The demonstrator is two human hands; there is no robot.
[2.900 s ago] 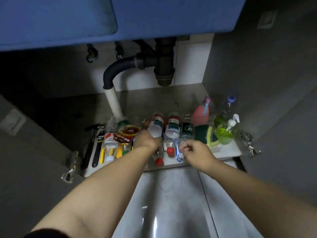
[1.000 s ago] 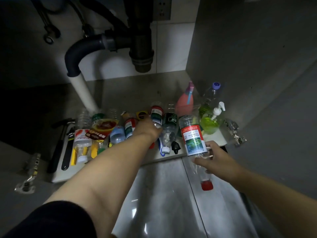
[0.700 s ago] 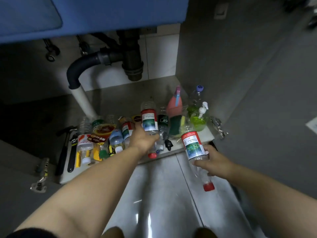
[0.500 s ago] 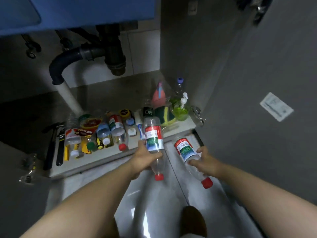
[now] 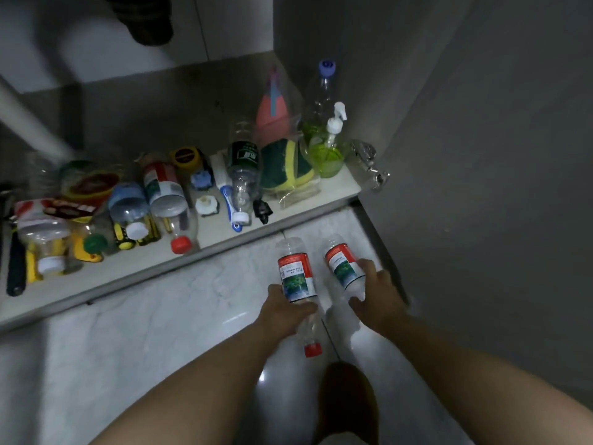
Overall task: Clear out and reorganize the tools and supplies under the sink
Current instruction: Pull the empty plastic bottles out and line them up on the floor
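Two clear plastic bottles with red-and-green labels lie side by side on the pale floor tiles in front of the cabinet. My left hand [image 5: 284, 311] grips the left bottle [image 5: 296, 277] near its neck, red cap pointing toward me. My right hand [image 5: 377, 298] holds the right bottle [image 5: 343, 268] at its lower end, hiding its cap. On the cabinet shelf [image 5: 179, 255] remain several lying bottles, a dark-labelled bottle [image 5: 242, 170], a green-yellow sponge [image 5: 285, 167] and a green soap dispenser [image 5: 327, 147].
A pink spray bottle [image 5: 272, 110] and a tall clear bottle [image 5: 322, 88] stand at the shelf's back right. Black-handled tools [image 5: 14, 261] lie at the far left. The drain pipe [image 5: 144, 17] hangs above. The grey cabinet door [image 5: 497, 155] stands to the right, hinge [image 5: 369, 162] near the shelf corner.
Both hands lifted one labelled bottle each off the shelf and brought them down toward me. The two bottles now sit together on the floor tiles.
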